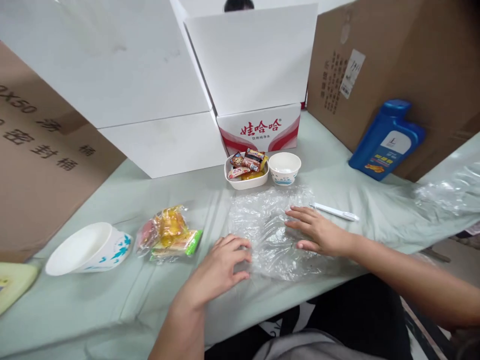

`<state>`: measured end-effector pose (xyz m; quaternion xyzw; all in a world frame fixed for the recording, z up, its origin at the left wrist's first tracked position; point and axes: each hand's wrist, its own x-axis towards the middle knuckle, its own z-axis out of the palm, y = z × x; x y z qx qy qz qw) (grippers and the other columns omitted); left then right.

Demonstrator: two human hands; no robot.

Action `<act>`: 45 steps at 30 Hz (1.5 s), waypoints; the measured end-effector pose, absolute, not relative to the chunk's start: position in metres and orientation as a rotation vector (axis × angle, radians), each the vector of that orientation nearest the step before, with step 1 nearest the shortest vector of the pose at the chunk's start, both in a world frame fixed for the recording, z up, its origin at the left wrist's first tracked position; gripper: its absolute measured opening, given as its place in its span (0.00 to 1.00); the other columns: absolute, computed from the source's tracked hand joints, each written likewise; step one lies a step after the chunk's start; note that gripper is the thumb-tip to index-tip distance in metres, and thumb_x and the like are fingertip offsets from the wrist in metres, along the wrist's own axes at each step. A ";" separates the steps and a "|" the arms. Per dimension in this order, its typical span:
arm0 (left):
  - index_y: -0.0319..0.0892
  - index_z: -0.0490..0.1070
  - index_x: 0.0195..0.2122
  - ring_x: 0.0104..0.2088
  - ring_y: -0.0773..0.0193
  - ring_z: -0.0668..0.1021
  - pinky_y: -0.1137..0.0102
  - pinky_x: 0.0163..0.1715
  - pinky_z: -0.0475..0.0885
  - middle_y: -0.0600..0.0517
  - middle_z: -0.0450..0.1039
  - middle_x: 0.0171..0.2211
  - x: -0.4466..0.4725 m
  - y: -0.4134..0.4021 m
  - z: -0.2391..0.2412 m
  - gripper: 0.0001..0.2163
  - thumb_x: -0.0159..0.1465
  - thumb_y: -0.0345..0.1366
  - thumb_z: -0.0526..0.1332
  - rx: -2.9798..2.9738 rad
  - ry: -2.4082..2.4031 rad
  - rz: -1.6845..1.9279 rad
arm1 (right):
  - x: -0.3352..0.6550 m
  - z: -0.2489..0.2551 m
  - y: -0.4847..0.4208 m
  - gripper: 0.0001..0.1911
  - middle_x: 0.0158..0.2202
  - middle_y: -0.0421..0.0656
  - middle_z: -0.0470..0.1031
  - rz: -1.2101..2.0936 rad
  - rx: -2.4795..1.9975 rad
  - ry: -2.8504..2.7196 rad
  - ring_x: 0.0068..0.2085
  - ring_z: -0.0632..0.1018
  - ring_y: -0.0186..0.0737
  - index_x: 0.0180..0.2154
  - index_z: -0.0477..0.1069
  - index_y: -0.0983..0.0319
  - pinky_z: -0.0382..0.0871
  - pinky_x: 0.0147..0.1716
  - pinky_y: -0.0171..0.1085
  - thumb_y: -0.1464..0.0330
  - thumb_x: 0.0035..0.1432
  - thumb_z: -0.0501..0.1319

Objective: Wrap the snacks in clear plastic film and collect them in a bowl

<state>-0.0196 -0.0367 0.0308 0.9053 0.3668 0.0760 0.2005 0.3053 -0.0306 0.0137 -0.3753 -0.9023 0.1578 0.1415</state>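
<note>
A crumpled clear plastic sheet or bag (270,240) lies flattened on the green-covered table in front of me. My left hand (225,262) rests at its left edge, fingers spread and slightly bent. Over its right part is my right hand (318,231), palm down with the fingers apart. Neither hand grips anything. A white pen-like utility knife (335,211) lies just beyond my right hand. To the left of my left hand sits a clear bag of packaged snacks (170,232), yellow, pink and green.
Behind the plastic stand a white tray (246,185) of wrapped snacks and a small paper bowl (285,168). A larger paper bowl (90,250) tilts at left. A blue bottle (388,142) leans against a cardboard box (375,60) at right. White boxes (258,60) wall the back.
</note>
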 end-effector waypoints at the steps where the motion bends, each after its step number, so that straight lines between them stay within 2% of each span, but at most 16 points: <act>1: 0.46 0.75 0.34 0.50 0.55 0.72 0.58 0.51 0.67 0.52 0.74 0.48 -0.021 -0.035 0.032 0.05 0.56 0.32 0.68 2.526 1.024 0.235 | 0.310 0.019 -0.038 0.32 0.64 0.56 0.62 0.526 -1.016 -2.564 0.65 0.61 0.52 0.61 0.65 0.63 0.56 0.62 0.54 0.49 0.65 0.51; 4: 0.45 0.74 0.30 0.47 0.57 0.74 0.60 0.50 0.67 0.51 0.75 0.43 -0.023 -0.032 0.033 0.03 0.61 0.31 0.62 2.485 0.988 0.306 | 0.323 0.023 -0.066 0.37 0.61 0.54 0.66 0.679 -0.876 -2.528 0.61 0.67 0.50 0.62 0.62 0.62 0.60 0.60 0.52 0.46 0.59 0.57; 7: 0.45 0.73 0.31 0.41 0.60 0.76 0.64 0.45 0.70 0.51 0.76 0.38 -0.023 -0.032 0.035 0.06 0.63 0.32 0.57 2.368 0.978 0.335 | 0.332 0.007 -0.093 0.45 0.63 0.54 0.63 0.577 -0.958 -2.583 0.64 0.63 0.55 0.65 0.57 0.60 0.56 0.62 0.58 0.46 0.53 0.64; 8: 0.45 0.73 0.32 0.39 0.61 0.77 0.67 0.42 0.71 0.52 0.77 0.36 -0.023 -0.033 0.036 0.06 0.63 0.33 0.57 2.318 0.996 0.327 | 0.334 0.000 -0.100 0.42 0.64 0.54 0.62 0.513 -1.007 -2.577 0.65 0.62 0.55 0.65 0.57 0.60 0.56 0.62 0.59 0.50 0.54 0.65; 10: 0.45 0.74 0.33 0.33 0.63 0.77 0.71 0.33 0.70 0.53 0.77 0.32 -0.023 -0.035 0.040 0.07 0.64 0.34 0.56 2.202 1.025 0.289 | 0.337 -0.009 -0.110 0.30 0.62 0.53 0.65 0.426 -1.072 -2.510 0.64 0.64 0.53 0.61 0.63 0.59 0.58 0.62 0.58 0.59 0.60 0.63; 12: 0.44 0.74 0.32 0.29 0.64 0.77 0.73 0.28 0.69 0.53 0.76 0.28 -0.023 -0.038 0.044 0.07 0.63 0.35 0.57 2.061 0.979 0.237 | 0.338 -0.011 -0.115 0.17 0.56 0.50 0.73 0.443 -1.081 -2.402 0.59 0.70 0.48 0.53 0.70 0.58 0.65 0.58 0.54 0.67 0.62 0.59; 14: 0.43 0.74 0.30 0.27 0.65 0.77 0.74 0.27 0.69 0.53 0.76 0.26 -0.024 -0.041 0.047 0.06 0.62 0.35 0.58 1.918 0.889 0.206 | 0.337 -0.006 -0.116 0.11 0.48 0.48 0.77 0.555 -1.080 -2.291 0.53 0.76 0.44 0.47 0.72 0.57 0.72 0.52 0.48 0.70 0.64 0.56; 17: 0.42 0.73 0.30 0.28 0.64 0.77 0.72 0.28 0.71 0.52 0.75 0.26 -0.026 -0.039 0.046 0.06 0.61 0.36 0.60 1.794 0.869 0.286 | 0.334 0.004 -0.112 0.09 0.41 0.46 0.78 0.723 -1.182 -2.094 0.43 0.79 0.41 0.43 0.72 0.58 0.76 0.42 0.41 0.68 0.66 0.53; 20: 0.42 0.73 0.33 0.26 0.65 0.76 0.71 0.28 0.71 0.53 0.74 0.26 -0.028 -0.030 0.035 0.06 0.59 0.39 0.63 1.699 1.096 0.618 | 0.326 0.005 -0.098 0.10 0.34 0.44 0.78 0.779 -1.374 -1.845 0.34 0.79 0.39 0.41 0.71 0.59 0.75 0.32 0.38 0.62 0.66 0.55; 23: 0.42 0.71 0.41 0.24 0.66 0.75 0.71 0.28 0.71 0.54 0.73 0.28 -0.028 -0.017 0.020 0.13 0.56 0.41 0.65 1.594 1.330 0.923 | 0.314 0.000 -0.075 0.14 0.27 0.41 0.75 0.769 -1.499 -1.600 0.25 0.77 0.38 0.44 0.70 0.60 0.72 0.25 0.37 0.58 0.63 0.56; 25: 0.42 0.70 0.43 0.24 0.66 0.74 0.71 0.29 0.70 0.55 0.72 0.27 -0.028 -0.010 0.011 0.16 0.56 0.42 0.65 1.607 1.439 1.005 | 0.307 -0.004 -0.059 0.16 0.26 0.39 0.74 0.738 -1.532 -1.518 0.23 0.75 0.37 0.46 0.69 0.60 0.71 0.24 0.37 0.57 0.62 0.56; 28: 0.43 0.70 0.45 0.26 0.65 0.75 0.71 0.31 0.69 0.55 0.74 0.28 -0.027 -0.003 0.003 0.17 0.57 0.43 0.63 1.684 1.643 1.025 | 0.299 -0.008 -0.040 0.17 0.27 0.40 0.74 0.583 -1.618 -1.568 0.24 0.75 0.38 0.48 0.68 0.60 0.70 0.27 0.38 0.58 0.60 0.57; 31: 0.46 0.71 0.47 0.29 0.62 0.77 0.70 0.35 0.69 0.54 0.76 0.31 -0.025 -0.001 0.000 0.17 0.56 0.42 0.63 1.775 1.815 0.921 | 0.295 -0.012 -0.032 0.18 0.27 0.41 0.75 0.367 -1.701 -1.698 0.28 0.77 0.42 0.49 0.68 0.60 0.70 0.31 0.40 0.59 0.60 0.57; 33: 0.47 0.71 0.47 0.30 0.61 0.77 0.69 0.36 0.69 0.55 0.77 0.31 -0.023 -0.001 0.001 0.16 0.56 0.40 0.64 1.820 1.862 0.835 | 0.295 -0.016 -0.032 0.19 0.27 0.41 0.75 0.268 -1.731 -1.744 0.29 0.77 0.44 0.50 0.67 0.60 0.69 0.31 0.40 0.59 0.61 0.55; 39: 0.47 0.73 0.44 0.29 0.59 0.78 0.68 0.34 0.69 0.54 0.77 0.29 -0.017 -0.001 0.000 0.14 0.56 0.38 0.64 1.897 1.930 0.741 | 0.301 -0.027 -0.034 0.19 0.28 0.44 0.78 0.057 -1.895 -1.769 0.30 0.79 0.48 0.49 0.70 0.60 0.66 0.28 0.40 0.56 0.63 0.55; 45: 0.45 0.72 0.42 0.25 0.63 0.75 0.70 0.30 0.68 0.55 0.73 0.28 -0.021 0.000 -0.005 0.14 0.55 0.41 0.64 1.704 1.856 0.883 | 0.305 -0.030 -0.034 0.19 0.30 0.46 0.79 -0.021 -1.916 -1.816 0.31 0.79 0.48 0.47 0.71 0.62 0.67 0.28 0.40 0.56 0.64 0.53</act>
